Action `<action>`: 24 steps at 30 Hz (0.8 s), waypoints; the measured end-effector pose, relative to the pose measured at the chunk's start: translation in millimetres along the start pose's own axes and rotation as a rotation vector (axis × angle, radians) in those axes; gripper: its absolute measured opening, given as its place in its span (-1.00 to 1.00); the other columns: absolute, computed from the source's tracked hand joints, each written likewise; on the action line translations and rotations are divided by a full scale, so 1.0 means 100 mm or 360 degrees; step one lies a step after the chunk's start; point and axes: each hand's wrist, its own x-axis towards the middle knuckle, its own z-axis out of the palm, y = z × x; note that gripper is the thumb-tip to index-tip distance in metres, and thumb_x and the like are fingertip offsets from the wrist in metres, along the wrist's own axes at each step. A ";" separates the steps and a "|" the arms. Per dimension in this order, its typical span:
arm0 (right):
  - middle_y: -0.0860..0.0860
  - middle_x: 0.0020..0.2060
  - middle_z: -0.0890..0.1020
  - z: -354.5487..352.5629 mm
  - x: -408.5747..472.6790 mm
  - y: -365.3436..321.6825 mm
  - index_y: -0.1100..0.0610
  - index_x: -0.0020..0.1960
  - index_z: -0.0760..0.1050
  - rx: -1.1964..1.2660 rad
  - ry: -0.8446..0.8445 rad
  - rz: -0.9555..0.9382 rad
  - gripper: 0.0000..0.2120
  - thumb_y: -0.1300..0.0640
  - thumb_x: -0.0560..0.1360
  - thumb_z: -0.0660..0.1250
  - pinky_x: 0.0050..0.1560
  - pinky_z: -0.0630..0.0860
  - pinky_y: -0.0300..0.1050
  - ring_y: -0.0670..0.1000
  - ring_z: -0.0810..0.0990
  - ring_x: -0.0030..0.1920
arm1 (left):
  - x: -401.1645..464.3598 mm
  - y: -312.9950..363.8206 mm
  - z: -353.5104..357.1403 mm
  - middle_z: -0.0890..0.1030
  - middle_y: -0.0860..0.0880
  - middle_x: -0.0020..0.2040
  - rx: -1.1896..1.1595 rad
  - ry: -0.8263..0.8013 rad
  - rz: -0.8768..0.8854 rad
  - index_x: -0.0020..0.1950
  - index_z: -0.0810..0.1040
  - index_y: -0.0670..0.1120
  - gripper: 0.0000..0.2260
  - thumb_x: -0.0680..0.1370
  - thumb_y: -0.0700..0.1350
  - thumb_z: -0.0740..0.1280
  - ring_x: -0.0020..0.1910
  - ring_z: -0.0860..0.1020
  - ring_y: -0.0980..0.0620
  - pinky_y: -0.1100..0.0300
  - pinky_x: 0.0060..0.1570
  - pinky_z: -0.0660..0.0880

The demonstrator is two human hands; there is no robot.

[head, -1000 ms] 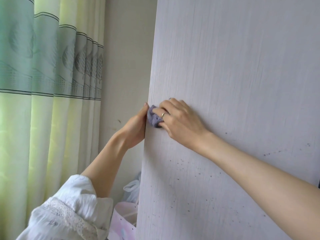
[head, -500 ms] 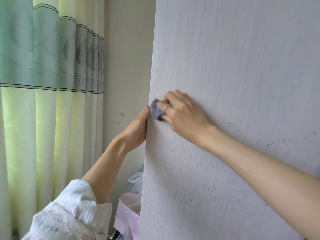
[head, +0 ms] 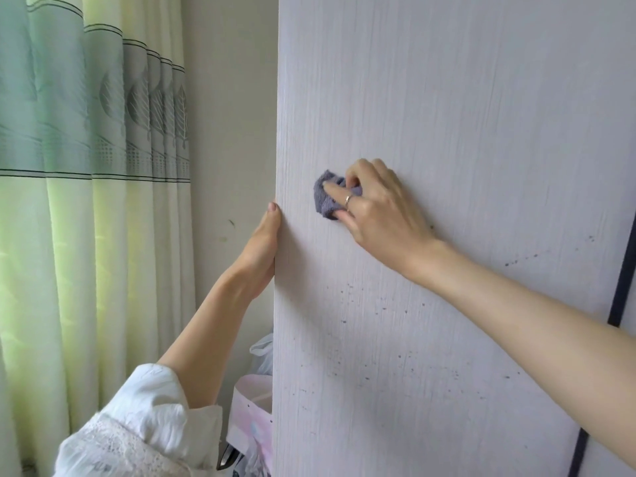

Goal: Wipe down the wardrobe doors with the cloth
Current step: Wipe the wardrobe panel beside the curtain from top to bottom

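a pale, wood-grained wardrobe door [head: 447,132] stands open and fills most of the view, its free left edge running top to bottom near the middle. dark specks dot its lower half. left of it hangs a green and cream curtain [head: 86,166] with a leaf-patterned band, and a plain wall [head: 230,115] shows between curtain and door. low down by the door's left edge sit a pink and white bag [head: 251,407] and a bit of clear plastic [head: 263,352]. the left hand [head: 265,246], coming from a white sleeve [head: 148,418], grips the door's left edge, thumb on the front face, the other fingers hidden behind. the right hand [head: 375,208], wearing a ring [head: 348,199], has its fingers curled round a bunched purple cloth [head: 327,197], pressing it against the door face near the left edge, just above the left hand.
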 end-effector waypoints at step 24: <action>0.21 -0.22 0.51 -0.66 -0.45 0.65 0.24 0.03 0.61 -0.0180 0.0014 0.0119 -0.74 0.14 0.41 0.30 -0.23 0.52 0.02 0.20 0.52 -0.23 | 0.04 -0.04 0.03 0.30 0.09 0.47 0.0071 0.0320 -0.0061 0.53 0.20 0.01 -0.48 0.64 0.20 -0.07 0.44 0.27 0.10 0.02 0.47 0.15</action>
